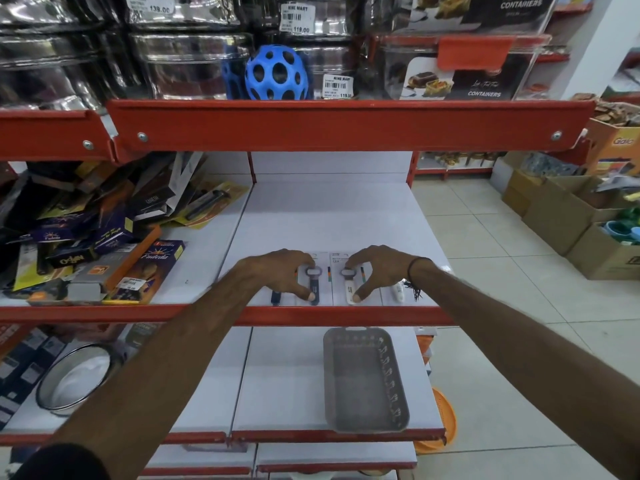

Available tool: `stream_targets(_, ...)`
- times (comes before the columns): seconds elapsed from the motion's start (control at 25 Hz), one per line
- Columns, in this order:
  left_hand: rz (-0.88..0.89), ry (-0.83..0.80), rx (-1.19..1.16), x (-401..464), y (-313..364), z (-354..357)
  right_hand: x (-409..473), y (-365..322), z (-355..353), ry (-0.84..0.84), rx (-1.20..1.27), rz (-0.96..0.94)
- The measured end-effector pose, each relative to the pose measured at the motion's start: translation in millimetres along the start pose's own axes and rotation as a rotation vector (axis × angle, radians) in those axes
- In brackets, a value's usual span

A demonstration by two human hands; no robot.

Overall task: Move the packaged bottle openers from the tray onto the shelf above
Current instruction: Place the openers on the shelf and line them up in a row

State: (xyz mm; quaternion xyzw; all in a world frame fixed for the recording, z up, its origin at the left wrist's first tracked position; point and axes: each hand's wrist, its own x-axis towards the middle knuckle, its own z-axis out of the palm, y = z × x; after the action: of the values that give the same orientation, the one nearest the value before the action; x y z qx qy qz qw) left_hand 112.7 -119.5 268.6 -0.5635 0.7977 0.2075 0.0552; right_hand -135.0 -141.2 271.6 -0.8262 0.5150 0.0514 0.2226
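Several packaged bottle openers lie in a row at the front of the white shelf point(329, 216). My left hand point(277, 271) rests on a dark-handled bottle opener pack point(314, 282), thumb on its lower end and fingers on its top. My right hand point(377, 270) rests the same way on a white-handled bottle opener pack point(349, 285). Another dark opener point(276, 297) shows left of my left hand, and another white one point(398, 291) right of my right hand. The grey tray point(363, 379) sits on the shelf below with nothing in it.
Boxed and carded goods point(97, 233) are piled on the shelf's left part. A red shelf lip point(346, 124) hangs overhead with steel containers and a blue holed ball point(277, 74). Cardboard boxes point(571, 216) stand on the tiled floor at right. A steel bowl point(76, 379) sits lower left.
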Motion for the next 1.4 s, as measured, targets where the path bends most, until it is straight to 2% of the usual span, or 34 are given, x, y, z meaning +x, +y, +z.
stream_targets(0.36,-0.011,-0.012,-0.019,4.4,-0.5,-2.2,4.0,-1.1,-3.3,-0.032,-0.011,0.000)
stream_targets(0.64,-0.036,0.007,-0.003,9.8,7.5,-10.8,-18.1,34.5,-25.3,0.034,0.043,0.045)
stream_targets(0.76,0.033,0.059,-0.046,18.0,25.5,-8.8,-28.8,55.1,-31.3,0.050,0.016,0.079)
stream_targets(0.92,0.098,0.045,0.008,29.1,55.6,11.9,-35.3,65.8,-22.2,0.016,-0.015,0.083)
stream_targets(1.12,0.065,0.043,-0.059,30.8,55.3,16.6,-34.0,62.7,-16.1,0.000,-0.002,0.064)
stream_targets(1.4,0.056,0.054,-0.022,39.5,55.2,17.6,-24.5,44.0,-11.4,0.013,0.027,0.021)
